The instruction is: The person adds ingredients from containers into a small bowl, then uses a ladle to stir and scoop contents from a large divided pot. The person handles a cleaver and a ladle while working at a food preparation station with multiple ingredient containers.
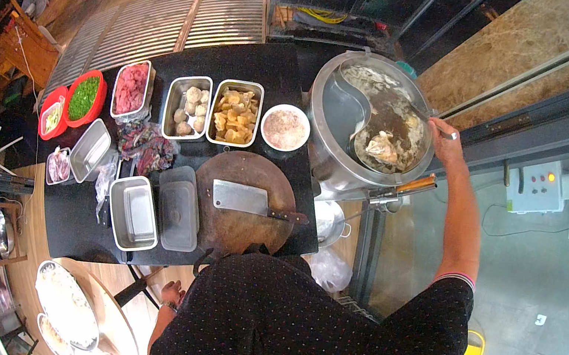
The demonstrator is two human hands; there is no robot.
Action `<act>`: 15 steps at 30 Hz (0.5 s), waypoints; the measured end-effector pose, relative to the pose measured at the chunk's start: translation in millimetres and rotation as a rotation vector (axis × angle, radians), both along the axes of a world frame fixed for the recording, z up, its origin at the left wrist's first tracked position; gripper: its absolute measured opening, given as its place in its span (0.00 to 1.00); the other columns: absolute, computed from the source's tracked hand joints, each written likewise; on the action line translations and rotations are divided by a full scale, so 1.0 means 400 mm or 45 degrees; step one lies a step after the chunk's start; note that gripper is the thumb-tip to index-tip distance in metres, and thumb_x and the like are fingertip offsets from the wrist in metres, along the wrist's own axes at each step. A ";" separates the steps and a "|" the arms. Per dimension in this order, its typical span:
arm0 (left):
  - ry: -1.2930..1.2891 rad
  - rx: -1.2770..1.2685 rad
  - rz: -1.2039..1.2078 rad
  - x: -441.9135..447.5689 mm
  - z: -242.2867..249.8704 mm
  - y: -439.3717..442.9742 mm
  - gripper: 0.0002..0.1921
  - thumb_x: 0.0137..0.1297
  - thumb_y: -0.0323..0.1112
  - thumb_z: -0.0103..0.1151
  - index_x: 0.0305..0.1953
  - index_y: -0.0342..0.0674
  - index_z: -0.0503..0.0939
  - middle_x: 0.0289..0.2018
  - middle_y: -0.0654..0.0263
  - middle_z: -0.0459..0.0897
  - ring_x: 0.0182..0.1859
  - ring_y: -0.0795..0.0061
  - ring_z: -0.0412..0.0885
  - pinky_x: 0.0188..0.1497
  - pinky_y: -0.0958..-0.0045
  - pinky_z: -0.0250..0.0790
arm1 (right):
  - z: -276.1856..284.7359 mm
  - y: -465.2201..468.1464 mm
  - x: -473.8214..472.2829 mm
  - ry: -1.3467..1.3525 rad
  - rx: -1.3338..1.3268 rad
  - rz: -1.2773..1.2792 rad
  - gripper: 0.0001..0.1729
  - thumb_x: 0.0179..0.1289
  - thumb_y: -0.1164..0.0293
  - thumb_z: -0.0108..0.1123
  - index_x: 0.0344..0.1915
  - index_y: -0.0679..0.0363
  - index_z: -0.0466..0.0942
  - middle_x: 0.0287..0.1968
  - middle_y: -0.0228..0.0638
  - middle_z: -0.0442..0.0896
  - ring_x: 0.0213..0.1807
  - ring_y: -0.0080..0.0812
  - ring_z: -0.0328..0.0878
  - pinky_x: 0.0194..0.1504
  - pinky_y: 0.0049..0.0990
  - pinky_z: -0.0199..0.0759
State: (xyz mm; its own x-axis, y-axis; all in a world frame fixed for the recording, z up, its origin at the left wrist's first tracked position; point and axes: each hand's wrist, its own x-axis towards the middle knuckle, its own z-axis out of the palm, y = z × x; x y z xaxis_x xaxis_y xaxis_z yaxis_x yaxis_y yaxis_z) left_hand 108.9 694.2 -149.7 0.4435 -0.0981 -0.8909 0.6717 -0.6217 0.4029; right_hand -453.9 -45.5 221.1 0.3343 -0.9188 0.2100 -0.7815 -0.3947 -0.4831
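My right hand (pixel 446 139) is closed on the metal handle of a utensil that reaches into the divided steel pot (pixel 316 137). Brown broth fills the right part of this pot, and a pale chunk of meat or bone (pixel 382 147) shows at its surface. Low at my side hangs my left hand (pixel 173 293), apparently with nothing in it. On the black table, a cleaver (pixel 241 198) lies across a round wooden chopping board (pixel 246 239). Beside the pot stands a white bowl (pixel 285 128) of pale, pinkish food.
Steel trays hold brown pieces (pixel 236 117), meatballs (pixel 186 117) and raw red meat (pixel 130 88). A red basket of chopped greens (pixel 84 98), an empty steel tray (pixel 134 213) and a plastic container (pixel 179 210) share the table. Ladle or strainer handles (pixel 413 185) jut over the pot's near side.
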 end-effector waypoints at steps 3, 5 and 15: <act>0.002 0.002 0.003 -0.004 0.001 0.000 0.17 0.69 0.35 0.64 0.53 0.36 0.72 0.36 0.60 0.80 0.30 0.68 0.78 0.30 0.68 0.74 | 0.018 -0.021 -0.028 0.016 0.118 -0.213 0.24 0.76 0.54 0.59 0.54 0.66 0.82 0.33 0.38 0.84 0.35 0.31 0.82 0.42 0.33 0.78; 0.003 0.005 -0.003 -0.005 0.001 -0.002 0.18 0.69 0.35 0.64 0.54 0.36 0.72 0.36 0.60 0.80 0.30 0.68 0.78 0.30 0.68 0.74 | 0.030 -0.043 -0.060 -0.006 0.159 -0.285 0.24 0.75 0.55 0.59 0.53 0.65 0.82 0.30 0.36 0.83 0.30 0.28 0.81 0.37 0.31 0.78; -0.002 -0.003 -0.017 0.008 -0.008 -0.018 0.21 0.69 0.35 0.64 0.59 0.35 0.72 0.38 0.59 0.81 0.30 0.68 0.79 0.30 0.68 0.74 | 0.136 0.019 -0.112 -0.640 0.314 -0.810 0.23 0.75 0.55 0.59 0.51 0.66 0.80 0.27 0.45 0.83 0.22 0.34 0.84 0.24 0.31 0.84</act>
